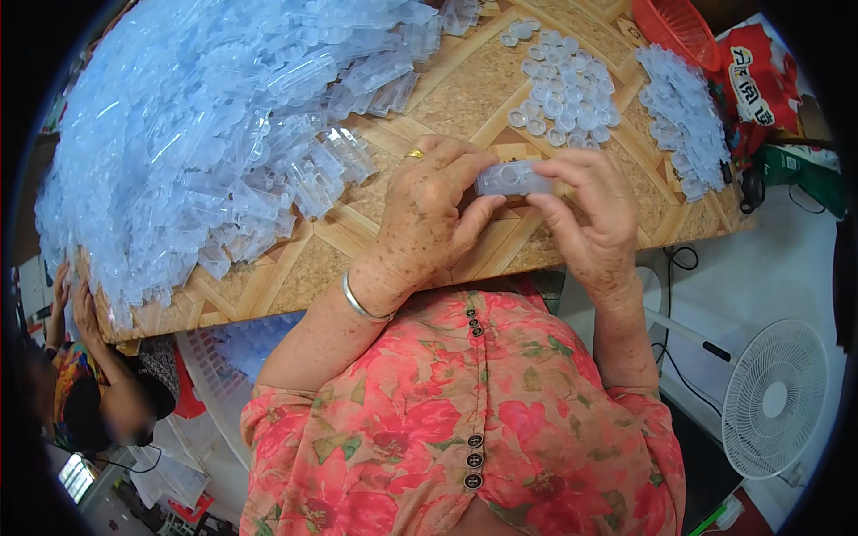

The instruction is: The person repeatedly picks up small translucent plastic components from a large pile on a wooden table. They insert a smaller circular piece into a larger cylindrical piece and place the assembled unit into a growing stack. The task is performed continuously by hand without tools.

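Between my two hands is a small clear plastic case (513,179), oblong, with a round shape showing on its upper face. My left hand (435,201) pinches its left end between thumb and fingers. At the other end, my right hand (587,210) grips it the same way. The case is held just above the table's near edge. Beyond it lies a group of small round clear discs (568,87). A large heap of clear plastic pieces (223,107) spreads over the left of the table, its nearest pieces beside my left hand.
A pile of small clear pieces (686,121) lies on the right of the patterned table (474,98). Past it are a red basket (677,31) and a red package (752,85). A white fan (776,399) stands at lower right. Another person's hands (82,308) touch the heap's left edge.
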### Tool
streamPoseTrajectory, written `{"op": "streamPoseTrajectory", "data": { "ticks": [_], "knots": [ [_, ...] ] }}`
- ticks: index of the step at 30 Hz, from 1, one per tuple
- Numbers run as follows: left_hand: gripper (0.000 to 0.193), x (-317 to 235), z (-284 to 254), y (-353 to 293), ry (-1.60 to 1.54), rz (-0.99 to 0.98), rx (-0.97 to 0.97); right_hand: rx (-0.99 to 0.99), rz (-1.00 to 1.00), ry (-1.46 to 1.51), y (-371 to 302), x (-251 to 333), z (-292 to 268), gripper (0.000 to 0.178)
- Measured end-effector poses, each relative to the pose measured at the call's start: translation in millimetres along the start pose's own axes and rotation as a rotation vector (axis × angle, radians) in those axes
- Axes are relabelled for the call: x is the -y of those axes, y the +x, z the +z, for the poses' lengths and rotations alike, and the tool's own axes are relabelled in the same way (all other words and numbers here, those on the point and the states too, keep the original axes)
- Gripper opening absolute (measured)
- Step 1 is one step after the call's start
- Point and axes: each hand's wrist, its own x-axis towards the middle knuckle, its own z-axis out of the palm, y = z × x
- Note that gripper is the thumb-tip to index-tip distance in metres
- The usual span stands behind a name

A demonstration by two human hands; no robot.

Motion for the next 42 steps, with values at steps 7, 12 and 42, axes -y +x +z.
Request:
{"op": "streamPoseTrajectory", "data": {
  "ticks": [7, 12, 42],
  "knots": [
    [0.035, -4.8, -0.8, 2.2, -0.055, -0.022, -0.023, 0.056, -0.022, 0.034, 9.6, -5.7, 16.2, 0.027],
    [0.036, -3.5, 0.9, 1.6, -0.064, -0.030, -0.017, 0.144, -0.004, 0.073, 16.2, -4.4, 16.1, 0.025],
    [0.033, -39.1, -6.1, 10.5, -0.607, -0.599, 0.258, 0.463, 0.799, 0.611, 15.5, -5.9, -6.6, 0.028]
  ]
}}
